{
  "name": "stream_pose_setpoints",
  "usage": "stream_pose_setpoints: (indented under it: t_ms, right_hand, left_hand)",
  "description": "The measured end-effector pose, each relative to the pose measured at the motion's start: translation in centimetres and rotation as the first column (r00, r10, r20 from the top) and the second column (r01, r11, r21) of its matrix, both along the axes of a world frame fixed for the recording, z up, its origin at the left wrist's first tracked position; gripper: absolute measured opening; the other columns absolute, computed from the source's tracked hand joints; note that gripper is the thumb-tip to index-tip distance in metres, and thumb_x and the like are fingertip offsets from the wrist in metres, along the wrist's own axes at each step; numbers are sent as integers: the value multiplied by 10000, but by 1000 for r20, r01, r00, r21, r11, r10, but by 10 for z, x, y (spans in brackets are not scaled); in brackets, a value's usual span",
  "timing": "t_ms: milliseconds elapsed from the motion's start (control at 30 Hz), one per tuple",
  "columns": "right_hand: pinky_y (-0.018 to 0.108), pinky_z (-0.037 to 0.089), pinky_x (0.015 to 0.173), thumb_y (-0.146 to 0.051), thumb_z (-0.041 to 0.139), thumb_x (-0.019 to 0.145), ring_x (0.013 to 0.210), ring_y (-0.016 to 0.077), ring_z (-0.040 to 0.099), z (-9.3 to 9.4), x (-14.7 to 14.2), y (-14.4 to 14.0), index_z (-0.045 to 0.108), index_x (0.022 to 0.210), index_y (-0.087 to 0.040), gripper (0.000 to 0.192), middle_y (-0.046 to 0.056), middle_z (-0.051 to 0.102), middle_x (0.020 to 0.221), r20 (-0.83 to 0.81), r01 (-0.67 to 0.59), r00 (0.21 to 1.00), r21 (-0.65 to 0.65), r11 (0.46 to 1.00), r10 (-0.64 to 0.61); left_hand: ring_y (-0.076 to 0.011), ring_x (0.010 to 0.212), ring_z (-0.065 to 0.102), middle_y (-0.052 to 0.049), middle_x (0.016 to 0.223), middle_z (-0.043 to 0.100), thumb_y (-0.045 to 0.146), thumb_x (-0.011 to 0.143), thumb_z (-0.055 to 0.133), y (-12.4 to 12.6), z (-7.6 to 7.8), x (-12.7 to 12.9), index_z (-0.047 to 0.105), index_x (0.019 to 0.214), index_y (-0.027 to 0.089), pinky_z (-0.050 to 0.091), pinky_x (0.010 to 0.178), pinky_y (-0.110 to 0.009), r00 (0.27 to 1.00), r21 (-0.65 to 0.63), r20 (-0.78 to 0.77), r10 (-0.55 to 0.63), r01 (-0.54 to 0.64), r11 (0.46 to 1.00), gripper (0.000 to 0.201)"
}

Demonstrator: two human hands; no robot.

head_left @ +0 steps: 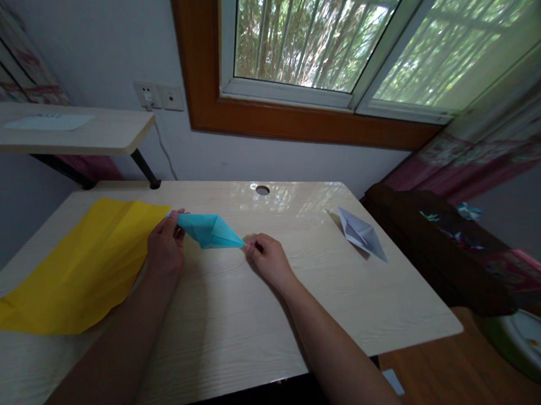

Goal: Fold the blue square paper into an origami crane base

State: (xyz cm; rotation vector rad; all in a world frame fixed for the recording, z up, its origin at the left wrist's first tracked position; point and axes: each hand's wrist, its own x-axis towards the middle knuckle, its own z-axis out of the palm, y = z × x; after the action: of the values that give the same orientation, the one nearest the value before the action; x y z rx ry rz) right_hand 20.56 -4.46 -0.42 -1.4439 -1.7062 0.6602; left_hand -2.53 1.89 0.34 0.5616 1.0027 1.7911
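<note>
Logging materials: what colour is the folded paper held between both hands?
Teal-blue folded paper, clearest in the head view.

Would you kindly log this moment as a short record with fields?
left hand: pinches the left tip of the teal folded paper
right hand: pinches its right tip
teal folded paper: diamond-shaped, held low over the desk
yellow sheet: creased, flat on the desk, left of the hands
white folded paper: on the desk, right, untouched
</note>
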Motion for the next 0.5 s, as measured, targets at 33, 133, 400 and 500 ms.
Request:
stream_pose_setpoints:
  t_ms: [33,133,400,500]
  right_hand:
    - [296,429,705,-222,632,862,749,184,584,0,0,0,685,799,-202,85,38,662,790,-2,0,1000,-4,1000,0]
    - [293,426,695,-230,631,859,742,181,584,-1,1,0,687,794,-203,90,36,663,788,-11,8,1000,-16,1000,-8]
    - [294,433,703,-282,641,837,749,182,582,-2,2,2,702,799,-199,110,37,672,797,-131,48,990,-52,997,-55]
    - [289,423,685,-317,642,824,733,177,569,-4,1,2,708,810,-190,144,28,662,777,-200,64,977,-86,994,-80]
  left_hand:
    - [-161,906,689,-32,939,742,364,696,825,0,0,0,722,799,190,543,784,-255,1000,0,-6,-2,2,1000,227]
    - [-167,920,692,-24,956,744,402,734,796,1,-2,-1,715,837,208,535,786,-267,999,0,-38,-36,36,999,234]
    - [-136,797,656,-4,878,717,447,732,815,-7,-3,9,698,854,201,511,737,-249,939,-18,-110,-325,325,946,299]
    - [-139,737,637,-15,804,714,445,662,871,-12,-5,16,710,843,165,507,709,-244,894,-102,-147,-423,411,906,370]
